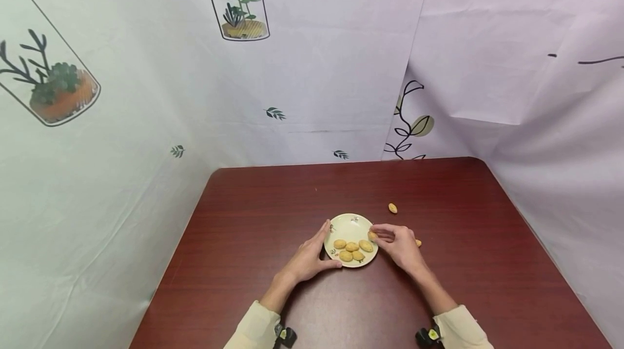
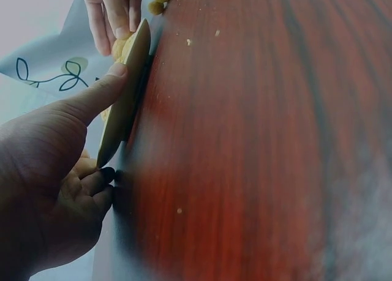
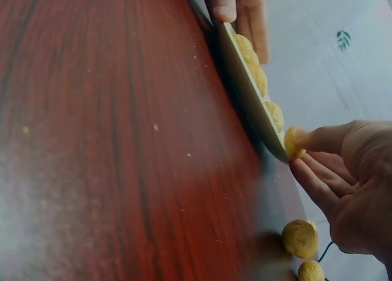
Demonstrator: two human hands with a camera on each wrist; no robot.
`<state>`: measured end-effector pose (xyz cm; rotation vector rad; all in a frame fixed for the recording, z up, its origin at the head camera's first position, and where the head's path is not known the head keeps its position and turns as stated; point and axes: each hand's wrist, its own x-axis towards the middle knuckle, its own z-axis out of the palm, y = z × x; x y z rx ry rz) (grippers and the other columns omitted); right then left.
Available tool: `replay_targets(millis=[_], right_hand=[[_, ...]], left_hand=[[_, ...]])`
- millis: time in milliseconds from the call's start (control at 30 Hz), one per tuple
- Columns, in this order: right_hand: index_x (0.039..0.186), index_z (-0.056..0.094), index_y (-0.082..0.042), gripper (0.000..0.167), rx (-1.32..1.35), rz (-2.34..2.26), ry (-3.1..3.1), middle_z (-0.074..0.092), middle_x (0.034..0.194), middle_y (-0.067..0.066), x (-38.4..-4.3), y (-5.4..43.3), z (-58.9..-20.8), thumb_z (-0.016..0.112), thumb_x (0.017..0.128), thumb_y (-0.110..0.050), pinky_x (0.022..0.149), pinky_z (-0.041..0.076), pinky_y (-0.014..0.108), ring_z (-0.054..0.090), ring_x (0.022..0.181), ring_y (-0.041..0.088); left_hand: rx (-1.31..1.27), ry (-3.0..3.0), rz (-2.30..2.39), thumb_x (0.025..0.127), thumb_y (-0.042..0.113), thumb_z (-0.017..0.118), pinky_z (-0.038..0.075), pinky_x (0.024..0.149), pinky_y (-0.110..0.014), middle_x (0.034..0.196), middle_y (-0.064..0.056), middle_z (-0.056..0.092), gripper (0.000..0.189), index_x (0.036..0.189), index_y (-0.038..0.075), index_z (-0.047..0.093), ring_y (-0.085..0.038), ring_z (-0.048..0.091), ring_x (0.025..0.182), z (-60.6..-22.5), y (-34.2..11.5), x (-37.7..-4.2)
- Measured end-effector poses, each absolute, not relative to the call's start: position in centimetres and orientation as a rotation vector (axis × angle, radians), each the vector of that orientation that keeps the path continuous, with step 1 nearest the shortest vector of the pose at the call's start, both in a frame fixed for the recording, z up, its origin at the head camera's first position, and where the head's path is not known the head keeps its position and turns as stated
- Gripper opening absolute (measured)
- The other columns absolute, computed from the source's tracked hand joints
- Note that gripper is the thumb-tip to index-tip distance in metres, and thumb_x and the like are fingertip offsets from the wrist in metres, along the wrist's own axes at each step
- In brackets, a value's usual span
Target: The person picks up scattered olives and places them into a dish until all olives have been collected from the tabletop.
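Note:
A small cream plate with a floral print sits on the table, several yellow oval pieces grouped on its near half. They look wrinkled, like small potatoes or nuts. My left hand holds the plate at its left side, thumb on the near rim and fingers along the far left edge. At the right rim my right hand pinches another yellow piece between thumb and fingertips, right at the plate's edge.
One loose yellow piece lies on the table beyond the plate to the right. Another loose piece is partly hidden behind the right hand. The dark red wooden table meets printed cloth hangings at its back and sides.

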<state>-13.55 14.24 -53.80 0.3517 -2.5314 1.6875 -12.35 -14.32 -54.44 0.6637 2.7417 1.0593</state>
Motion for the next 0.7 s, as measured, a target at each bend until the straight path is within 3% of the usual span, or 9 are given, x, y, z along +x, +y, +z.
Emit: replay_targets(millis=[200,400,700], right_hand=[[0.113,0.081,-0.001,0.025,0.382,1.521,-2.553,0.081,0.103,0.011,-13.29,13.91,-53.99,0.085,0.088,-0.002,0.080,0.063,0.033,0.080,0.094,0.025],[0.110,0.082,-0.003,0.023,0.382,1.465,-2.550,0.081,0.101,0.009,-13.11,13.68,-54.10,0.087,0.088,-0.004,0.078,0.063,0.031,0.080,0.092,0.024],[0.109,0.082,-0.003,0.027,0.364,1.468,-2.552,0.081,0.102,0.012,-13.09,13.76,-54.30,0.085,0.085,0.008,0.078,0.063,0.033,0.080,0.093,0.026]], left_hand=[[0.663,2.734,1.068,0.089,0.048,0.086,0.035,0.119,-0.059,0.175,-0.012,0.024,0.114,0.170,0.006,0.019,-0.032,0.037,0.154,-54.40,-14.36,-12.31],[0.662,2.734,1.066,0.089,0.047,0.086,0.036,0.120,-0.059,0.175,-0.011,0.024,0.113,0.170,0.006,0.019,-0.032,0.037,0.154,-54.34,-14.34,-12.31],[0.660,2.745,1.058,0.089,0.048,0.086,0.036,0.119,-0.060,0.174,-0.012,0.025,0.113,0.170,0.005,0.020,-0.032,0.038,0.153,-54.43,-14.23,-12.32]])
